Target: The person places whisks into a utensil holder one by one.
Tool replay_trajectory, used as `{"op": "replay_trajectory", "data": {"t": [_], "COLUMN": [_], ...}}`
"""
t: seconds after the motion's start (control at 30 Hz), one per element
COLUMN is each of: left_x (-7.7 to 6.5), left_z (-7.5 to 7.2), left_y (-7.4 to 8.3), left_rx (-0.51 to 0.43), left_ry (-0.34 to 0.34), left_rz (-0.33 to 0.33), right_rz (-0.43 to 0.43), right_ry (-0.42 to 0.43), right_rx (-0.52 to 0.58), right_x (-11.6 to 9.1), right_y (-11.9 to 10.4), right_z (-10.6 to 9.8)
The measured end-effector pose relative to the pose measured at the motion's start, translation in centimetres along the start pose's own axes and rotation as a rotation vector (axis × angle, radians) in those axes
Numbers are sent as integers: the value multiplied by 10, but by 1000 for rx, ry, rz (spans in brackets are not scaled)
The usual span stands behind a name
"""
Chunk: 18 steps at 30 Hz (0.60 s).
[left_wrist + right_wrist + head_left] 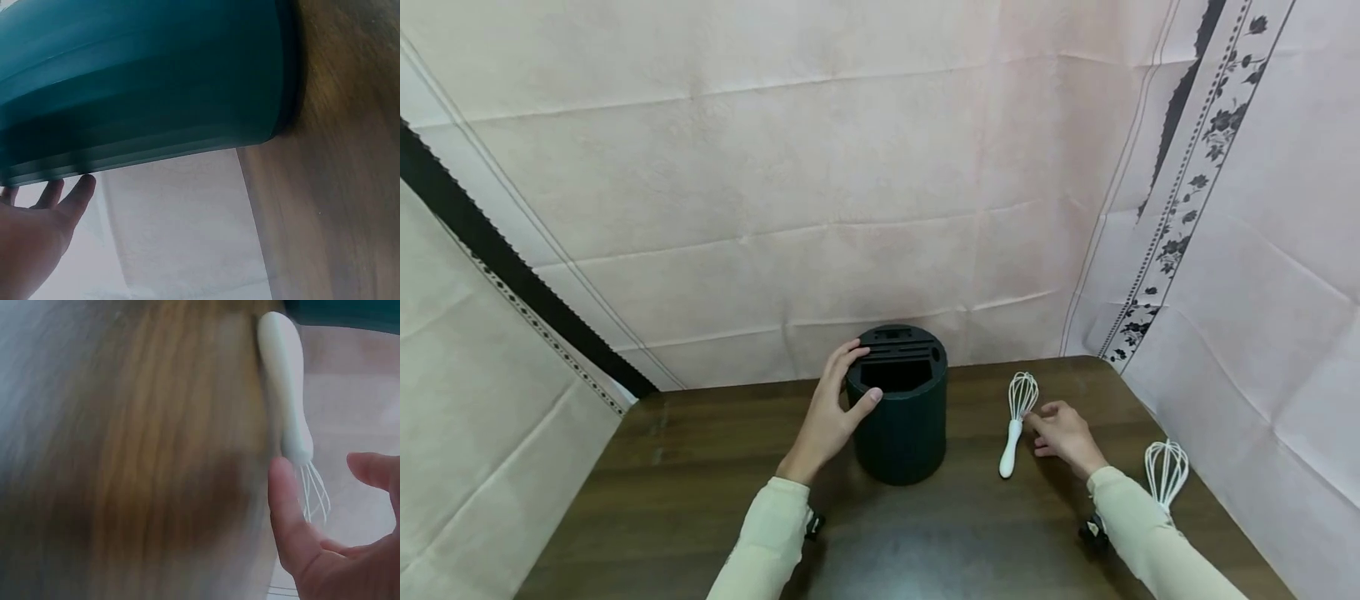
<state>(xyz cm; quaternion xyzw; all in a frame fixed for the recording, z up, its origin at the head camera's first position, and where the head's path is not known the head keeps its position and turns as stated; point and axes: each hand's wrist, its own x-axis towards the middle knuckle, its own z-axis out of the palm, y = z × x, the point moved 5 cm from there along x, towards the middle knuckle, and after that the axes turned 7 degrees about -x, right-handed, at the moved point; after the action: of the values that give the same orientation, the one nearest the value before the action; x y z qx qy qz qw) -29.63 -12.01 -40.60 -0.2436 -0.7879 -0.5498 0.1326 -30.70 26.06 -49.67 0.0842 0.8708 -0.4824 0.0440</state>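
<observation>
A dark green cylindrical container stands upright on the table, with a rectangular opening in its slotted top. My left hand holds it at the upper left, thumb at the front rim and fingers on the far-left edge. Fingertips meet its side in the left wrist view. To its right lies a small whisk with a white handle and white wires pointing away. Beside the wires is my right hand, thumb and fingers apart in the right wrist view, a fingertip right at the handle's wire end.
A second white whisk lies near the right table edge, partly hidden behind my right sleeve. The brown wooden table ends against pale hanging cloth at the back. More cloth hangs on the left and right.
</observation>
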Motion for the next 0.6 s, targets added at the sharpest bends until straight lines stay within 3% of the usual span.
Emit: {"op": "replay_trajectory", "data": {"t": [0.37,0.6], "left_x": [-2,-1], "left_z": [-2,-1], "left_y": [-9,-8], "left_rx": [-36,-43], "left_ry": [41,43], "left_rz": [1,10], "right_rz": [36,71], "right_ry": [0,-22], "right_rx": [-130,-111], "right_x": [17,18], "right_y": [2,1], "right_z": [17,22]}}
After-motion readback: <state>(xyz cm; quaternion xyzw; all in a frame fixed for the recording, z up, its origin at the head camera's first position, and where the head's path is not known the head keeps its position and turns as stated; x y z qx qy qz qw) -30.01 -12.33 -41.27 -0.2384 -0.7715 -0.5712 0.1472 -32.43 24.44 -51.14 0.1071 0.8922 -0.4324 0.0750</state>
